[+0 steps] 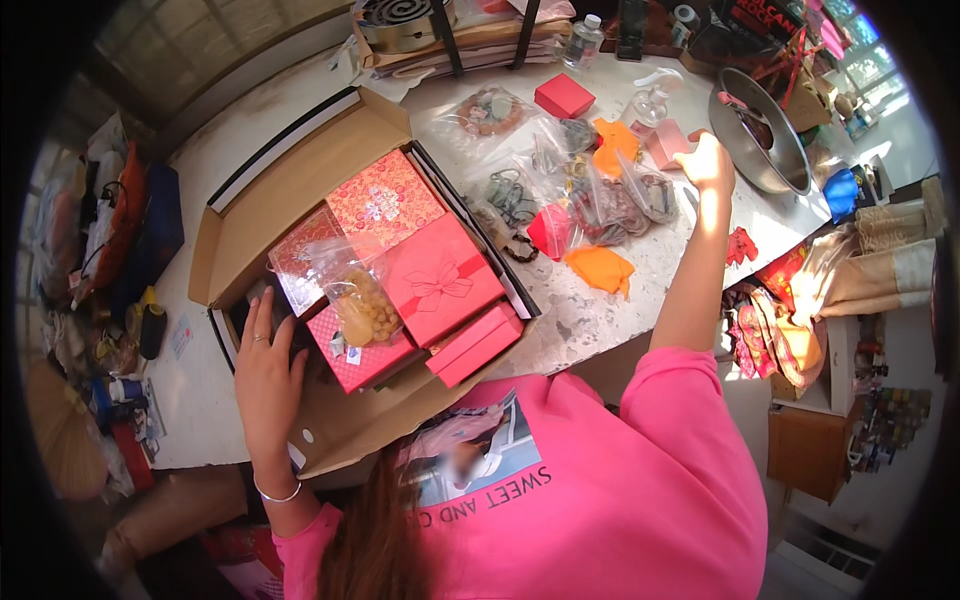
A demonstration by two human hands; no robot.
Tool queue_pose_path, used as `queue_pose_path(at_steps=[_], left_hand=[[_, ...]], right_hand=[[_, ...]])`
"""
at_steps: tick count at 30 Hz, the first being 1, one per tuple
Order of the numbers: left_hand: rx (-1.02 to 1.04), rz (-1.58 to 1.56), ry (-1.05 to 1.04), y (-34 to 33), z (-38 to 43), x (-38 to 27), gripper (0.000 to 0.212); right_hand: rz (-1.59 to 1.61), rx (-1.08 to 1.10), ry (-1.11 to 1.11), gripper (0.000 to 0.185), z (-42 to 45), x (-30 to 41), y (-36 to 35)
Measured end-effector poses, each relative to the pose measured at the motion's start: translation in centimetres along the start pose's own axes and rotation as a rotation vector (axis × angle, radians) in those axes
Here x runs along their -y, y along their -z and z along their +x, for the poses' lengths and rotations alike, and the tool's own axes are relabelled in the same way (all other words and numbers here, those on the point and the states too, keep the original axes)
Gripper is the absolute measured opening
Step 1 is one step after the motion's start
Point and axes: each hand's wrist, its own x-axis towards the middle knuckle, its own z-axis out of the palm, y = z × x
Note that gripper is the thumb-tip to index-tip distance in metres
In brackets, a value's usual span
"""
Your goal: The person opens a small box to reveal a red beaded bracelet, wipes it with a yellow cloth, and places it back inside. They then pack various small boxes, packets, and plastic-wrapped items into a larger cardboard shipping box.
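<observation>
My left hand (268, 367) rests at the left end of an open cardboard box (274, 180), its fingertips reaching inside; whether they touch anything there is hidden. Several gift boxes fill the carton, among them a red one with a printed bow (442, 281) and a floral one (384, 199). A clear bag of yellow beads (365, 307) lies on top of them. At the right, my right hand (706, 161) has its thumb and fingers at the edge of a small pink box (665, 144). Plastic bags of beaded strings (611, 206) and an orange cloth pouch (616, 146) lie just left of it.
A metal basin (799, 161) stands right of my right hand. Beyond are a small red box (564, 96), a clear pump bottle (646, 109) and another clear bottle (583, 41). An orange pouch (601, 270) and a dark bead bracelet (522, 249) lie nearer. Fabrics hang past the right edge.
</observation>
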Motion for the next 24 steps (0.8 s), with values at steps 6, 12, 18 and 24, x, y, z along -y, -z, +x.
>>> queue_pose_path(at_steps=[6,12,18,24], left_hand=[[-0.008,0.08,-0.027,-0.5,-0.1,0.0,0.036],[-0.018,0.095,0.016,-0.1,-0.3,-0.1,0.056],[-0.053,0.084,0.122,-0.5,-1.1,-0.2,0.072],[-0.149,-0.197,0.042,1.0,-1.5,-0.7,0.072]], right_hand=[[0.249,0.016,0.124,0.073,1.7,-2.7,-6.5],[0.007,-0.068,-0.05,0.07,-1.6,-4.4,-2.4],[0.266,-0.085,0.049,0.057,-9.5,-2.5,6.0],[1.047,0.462,0.685,0.085,-18.8,10.9,12.0]])
